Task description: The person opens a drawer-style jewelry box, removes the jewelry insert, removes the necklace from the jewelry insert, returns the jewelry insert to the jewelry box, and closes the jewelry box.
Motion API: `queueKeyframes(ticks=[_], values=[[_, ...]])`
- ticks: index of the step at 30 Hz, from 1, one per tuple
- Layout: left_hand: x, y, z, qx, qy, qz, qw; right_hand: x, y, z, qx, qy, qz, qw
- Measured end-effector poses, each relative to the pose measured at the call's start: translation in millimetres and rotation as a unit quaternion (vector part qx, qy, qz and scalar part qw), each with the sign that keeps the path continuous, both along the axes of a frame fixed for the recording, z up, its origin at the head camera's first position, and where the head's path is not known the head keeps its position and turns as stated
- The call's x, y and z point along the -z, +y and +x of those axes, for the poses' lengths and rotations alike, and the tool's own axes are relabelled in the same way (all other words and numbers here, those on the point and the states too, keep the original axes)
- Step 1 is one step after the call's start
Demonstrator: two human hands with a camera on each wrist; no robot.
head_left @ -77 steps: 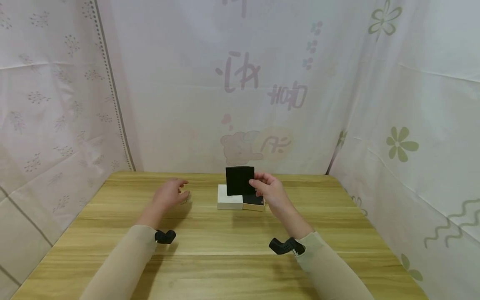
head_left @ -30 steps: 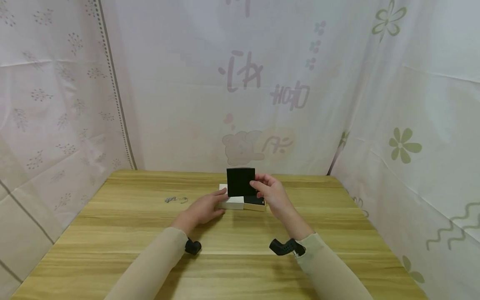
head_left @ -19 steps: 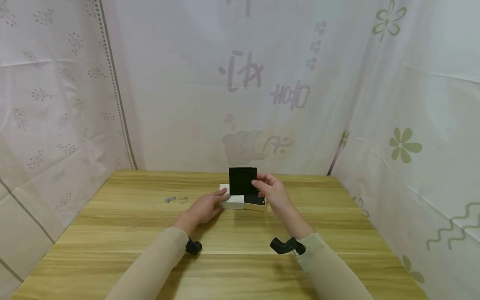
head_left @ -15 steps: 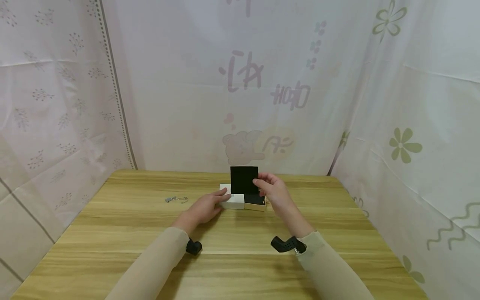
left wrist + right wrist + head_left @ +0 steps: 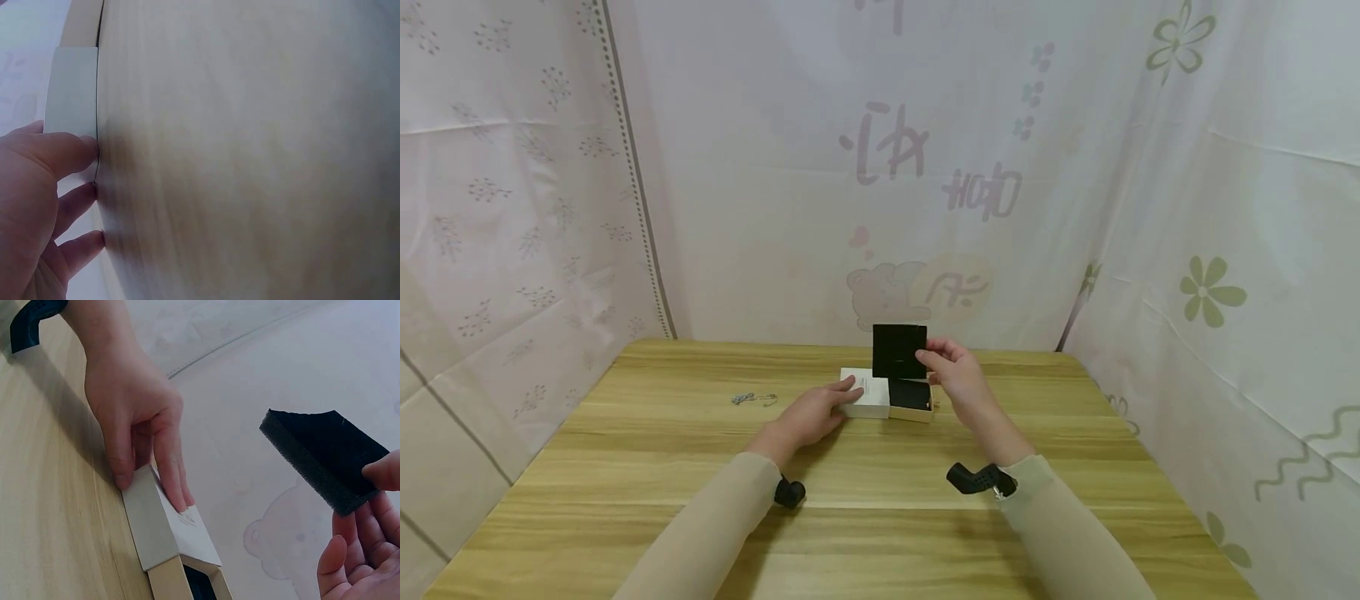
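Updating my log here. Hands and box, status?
Left hand holding white sleeve. Right hand pinching black foam pad. Drawer partly out. Silvery strand lies left, seemingly clear.

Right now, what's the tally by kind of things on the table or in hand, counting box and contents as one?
White box with tan drawer: 1
Black foam pad in right hand: 1
Silvery chain-like piece: 1
Total: 3

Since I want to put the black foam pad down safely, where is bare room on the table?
The table is bare between the left sleeve and right sleeve, between the chain and the left edge, and from the right hand to the right edge. It is crowded where the left hand grips the white box, its drawer open.
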State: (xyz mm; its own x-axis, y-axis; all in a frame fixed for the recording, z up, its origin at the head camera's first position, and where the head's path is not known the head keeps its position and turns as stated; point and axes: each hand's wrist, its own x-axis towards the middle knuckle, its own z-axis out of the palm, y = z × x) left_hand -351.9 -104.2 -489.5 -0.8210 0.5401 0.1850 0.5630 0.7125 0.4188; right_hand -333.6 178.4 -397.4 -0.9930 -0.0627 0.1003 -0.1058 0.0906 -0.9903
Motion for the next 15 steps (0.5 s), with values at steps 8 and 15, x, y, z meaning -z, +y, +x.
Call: queueKeyframes(ticks=[8, 15], values=[[-0.6, -0.1, -0.2, -0.003, -0.007, -0.002, 1.0000, 2.8, 4.4, -7.3, 0.017, -0.009, 0.010, 0.9998], [1.0, -0.8, -2.6, 0.002, -0.005, 0.004, 1.0000, 8.6, 10.2, -11.9, 0.025, -0.012, 0.011, 0.9996]])
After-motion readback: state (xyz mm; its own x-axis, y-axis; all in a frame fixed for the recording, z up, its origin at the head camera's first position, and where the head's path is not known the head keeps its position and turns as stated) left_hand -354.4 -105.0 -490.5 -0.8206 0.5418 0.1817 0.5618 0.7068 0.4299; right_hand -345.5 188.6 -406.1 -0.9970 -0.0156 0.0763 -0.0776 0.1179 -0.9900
